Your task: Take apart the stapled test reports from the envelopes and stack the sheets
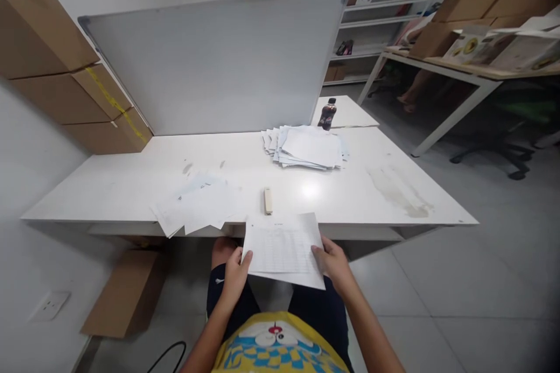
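Two or more printed paper sheets (282,247) are held over the table's front edge, slightly out of line with each other. My left hand (237,268) pinches their left edge, thumb on top. At the right edge, my right hand (332,259) grips them the same way. A cream stapler (268,201) lies on the white table (131,178) just beyond the sheets. Loose papers (201,204) are spread to the left, some overhanging the front edge. Farther back sits an uneven pile of papers (310,147).
A whiteboard (210,64) stands along the table's back. Stacked cardboard boxes (100,99) are at the left, another box (126,291) on the floor. A dark bottle (327,115) stands behind the pile. A person's foot (406,102) shows under the right desk (441,64).
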The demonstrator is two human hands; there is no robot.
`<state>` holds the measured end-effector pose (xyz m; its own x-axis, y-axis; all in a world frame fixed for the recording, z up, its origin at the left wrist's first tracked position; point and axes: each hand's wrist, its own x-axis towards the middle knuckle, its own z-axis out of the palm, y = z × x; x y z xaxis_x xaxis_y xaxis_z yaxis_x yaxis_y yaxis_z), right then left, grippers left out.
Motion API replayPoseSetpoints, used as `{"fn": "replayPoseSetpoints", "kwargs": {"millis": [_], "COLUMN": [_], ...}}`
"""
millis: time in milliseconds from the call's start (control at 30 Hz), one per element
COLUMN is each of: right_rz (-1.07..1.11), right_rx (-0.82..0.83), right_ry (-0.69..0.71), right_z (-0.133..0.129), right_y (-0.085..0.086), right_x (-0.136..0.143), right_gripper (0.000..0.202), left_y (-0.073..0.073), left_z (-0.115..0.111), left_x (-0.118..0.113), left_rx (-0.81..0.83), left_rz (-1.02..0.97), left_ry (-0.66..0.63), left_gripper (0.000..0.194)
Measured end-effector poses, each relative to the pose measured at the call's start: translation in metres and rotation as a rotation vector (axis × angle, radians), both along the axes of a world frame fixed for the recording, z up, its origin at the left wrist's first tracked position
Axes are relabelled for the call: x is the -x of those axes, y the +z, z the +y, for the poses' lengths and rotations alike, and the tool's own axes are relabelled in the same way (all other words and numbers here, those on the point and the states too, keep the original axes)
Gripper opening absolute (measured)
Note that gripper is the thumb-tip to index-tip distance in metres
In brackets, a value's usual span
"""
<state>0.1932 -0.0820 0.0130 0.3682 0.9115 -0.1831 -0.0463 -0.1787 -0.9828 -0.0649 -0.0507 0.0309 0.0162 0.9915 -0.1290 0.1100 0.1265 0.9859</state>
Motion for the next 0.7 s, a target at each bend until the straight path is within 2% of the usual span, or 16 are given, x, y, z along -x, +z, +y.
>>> {"fn": "replayPoseSetpoints", "kwargs": {"millis": [100, 267, 367, 533, 700], "right_rz": [0.102, 0.111, 0.167, 0.224, 0.157], "right_rx": [0.001, -0.015, 0.005, 0.084, 0.033], "right_ry": [-0.008, -0.025, -0.057, -0.045, -0.081], "right_z": [0.002, -0.001, -0.002, 0.001, 0.005], "right_y": [0.005, 0.014, 0.014, 0.010, 0.018], "right_x": [-0.005, -0.006, -0.007, -0.011, -0.018], "right_gripper": [0.062, 0.078, 0.077, 0.062, 0.081], "left_y": [-0.002, -0.004, -0.006, -0.009, -0.008], "left_z": [0.005, 0.011, 0.015, 0.020, 0.023], "left_x": [-0.008, -0.019, -0.023, -0.028, -0.031], "left_rx": [0.035, 0.079, 0.098, 0.126, 0.085], "left_rz": [-0.087, -0.160, -0.165, -0.194, -0.140], "left_ry": [-0.005, -0.095, -0.094, -0.066, -0.083], "left_gripper": [0.043, 0.044, 0.049, 0.049, 0.041]}}
